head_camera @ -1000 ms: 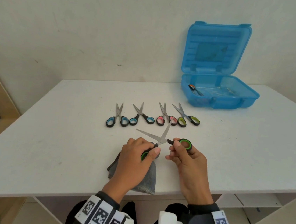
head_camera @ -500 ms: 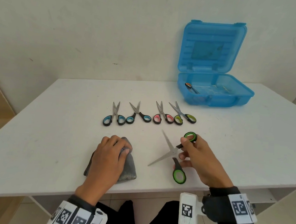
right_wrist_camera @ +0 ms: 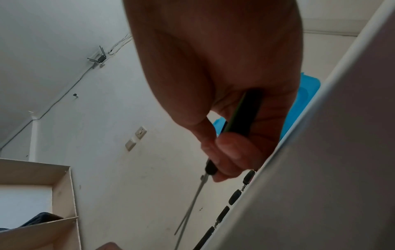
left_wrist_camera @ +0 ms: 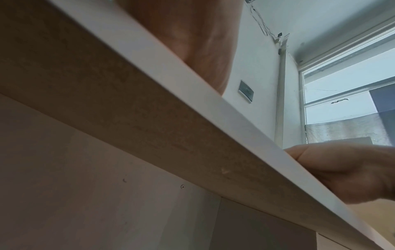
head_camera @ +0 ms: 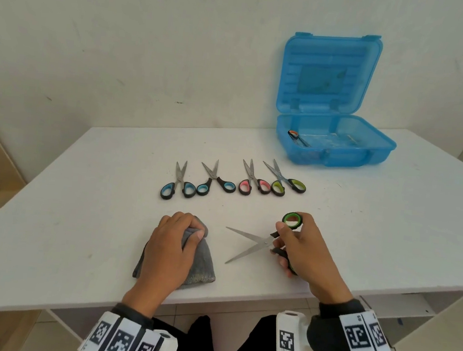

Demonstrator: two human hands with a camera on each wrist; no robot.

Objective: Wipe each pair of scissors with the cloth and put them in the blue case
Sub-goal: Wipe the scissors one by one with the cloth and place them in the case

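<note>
Four scissors (head_camera: 234, 180) lie in a row; right hand (head_camera: 305, 251) grips open green pair (head_camera: 257, 242), left hand (head_camera: 168, 246) curled on cloth (head_camera: 201, 260), case (head_camera: 333, 146) open.

No readable text; the wristbands (head_camera: 362, 336) carry only coded squares, seemingly.

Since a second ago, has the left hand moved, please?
Yes. The left hand has moved left, away from the green-handled scissors, and now grips the grey cloth on the table.
</note>
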